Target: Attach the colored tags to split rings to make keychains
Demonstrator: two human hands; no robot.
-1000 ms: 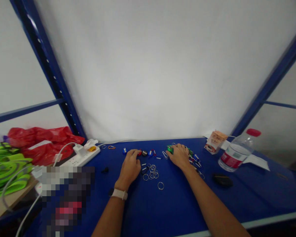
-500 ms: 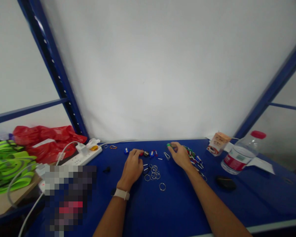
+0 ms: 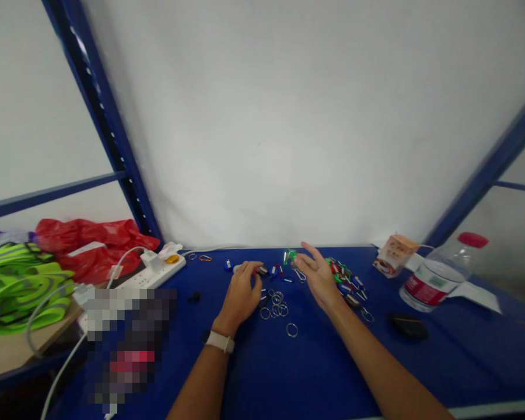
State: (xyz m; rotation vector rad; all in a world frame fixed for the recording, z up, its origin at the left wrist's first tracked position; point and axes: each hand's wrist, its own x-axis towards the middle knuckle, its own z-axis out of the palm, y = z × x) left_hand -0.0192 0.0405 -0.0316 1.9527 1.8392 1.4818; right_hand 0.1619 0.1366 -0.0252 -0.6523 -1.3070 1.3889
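My right hand [image 3: 315,279] is raised a little over the desk. Its thumb and a finger pinch a small green carabiner [image 3: 291,255] with a silver gate, while another finger points outward. My left hand [image 3: 240,291], with a watch band on the wrist, rests with bent fingers among small items near the wall. What lies under its fingertips is hidden. Just right of it are a dark tag-like piece [image 3: 262,270] and small blue carabiners [image 3: 273,270]. Several metal split rings [image 3: 278,303] are clustered between the hands, and a single ring [image 3: 291,330] lies nearer me.
A pile of mixed carabiners [image 3: 345,277] lies right of my right hand. Farther right stand a small carton [image 3: 394,255] and a large water bottle [image 3: 437,274], with a black object [image 3: 406,325] before them. Leftward are a power strip [image 3: 153,277] and neon straps [image 3: 21,286].
My right hand has shifted left with the green carabiner, turning so a finger now stretches out. My left hand stays at nearly the same spot, and the view has shifted slightly.
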